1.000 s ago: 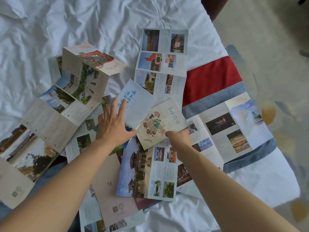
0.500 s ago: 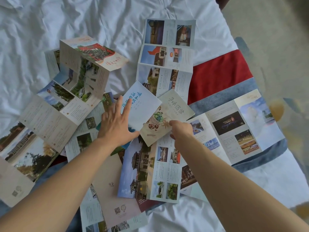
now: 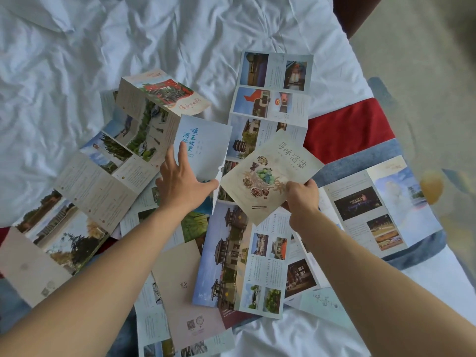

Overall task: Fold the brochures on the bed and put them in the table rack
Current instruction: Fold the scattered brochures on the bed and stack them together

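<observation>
Several unfolded brochures lie spread over the white bed. My right hand pinches the lower corner of a beige brochure with food pictures and holds it tilted above the pile. My left hand grips a pale blue brochure with blue lettering, its fingers spread on the front panel and thumb at the lower edge. A long accordion brochure zigzags to the left, its top panel standing up. A tall photo brochure lies behind the hands. The table rack is out of view.
A red and blue-grey bed runner crosses the bed under the right-hand brochures. A wide opened brochure rests on it at the right. Patterned carpet lies beyond the bed's right edge. More brochures overlap below my forearms.
My right hand has lifted the beige food brochure up and right off the pile. My left hand has raised the blue-lettered brochure so that it now stands up from the bed.
</observation>
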Demonstrator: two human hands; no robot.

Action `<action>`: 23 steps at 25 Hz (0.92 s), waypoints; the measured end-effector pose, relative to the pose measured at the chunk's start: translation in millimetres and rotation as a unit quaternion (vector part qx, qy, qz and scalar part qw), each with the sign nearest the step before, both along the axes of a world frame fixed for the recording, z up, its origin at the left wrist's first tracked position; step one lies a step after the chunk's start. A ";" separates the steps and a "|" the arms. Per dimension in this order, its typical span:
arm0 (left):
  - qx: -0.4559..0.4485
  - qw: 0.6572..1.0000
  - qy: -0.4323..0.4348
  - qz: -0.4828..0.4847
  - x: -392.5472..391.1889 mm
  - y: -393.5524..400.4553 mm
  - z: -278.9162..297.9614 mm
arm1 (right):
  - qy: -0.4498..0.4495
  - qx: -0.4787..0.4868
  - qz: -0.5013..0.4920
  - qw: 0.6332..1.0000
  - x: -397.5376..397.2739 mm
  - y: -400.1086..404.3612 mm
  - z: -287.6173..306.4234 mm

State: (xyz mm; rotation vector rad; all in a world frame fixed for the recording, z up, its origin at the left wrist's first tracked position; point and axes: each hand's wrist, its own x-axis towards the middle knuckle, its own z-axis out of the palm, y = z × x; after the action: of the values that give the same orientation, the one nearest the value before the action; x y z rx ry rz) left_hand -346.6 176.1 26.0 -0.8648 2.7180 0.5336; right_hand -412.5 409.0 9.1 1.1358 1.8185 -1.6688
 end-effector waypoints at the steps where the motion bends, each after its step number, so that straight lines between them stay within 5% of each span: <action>1: 0.002 1.000 0.003 0.002 0.2 -1.1 1.7 | 0.008 0.000 0.005 1.000 -2.0 0.7 3.3; 23: 0.015 0.999 0.026 -0.038 17.7 13.5 26.6 | -0.039 -0.087 0.164 0.982 18.1 -16.6 24.1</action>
State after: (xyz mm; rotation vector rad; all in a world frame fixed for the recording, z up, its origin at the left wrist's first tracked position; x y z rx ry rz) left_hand -328.9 189.5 52.6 -0.7462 2.7687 0.5882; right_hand -394.3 392.4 33.2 0.7675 1.6676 -1.5312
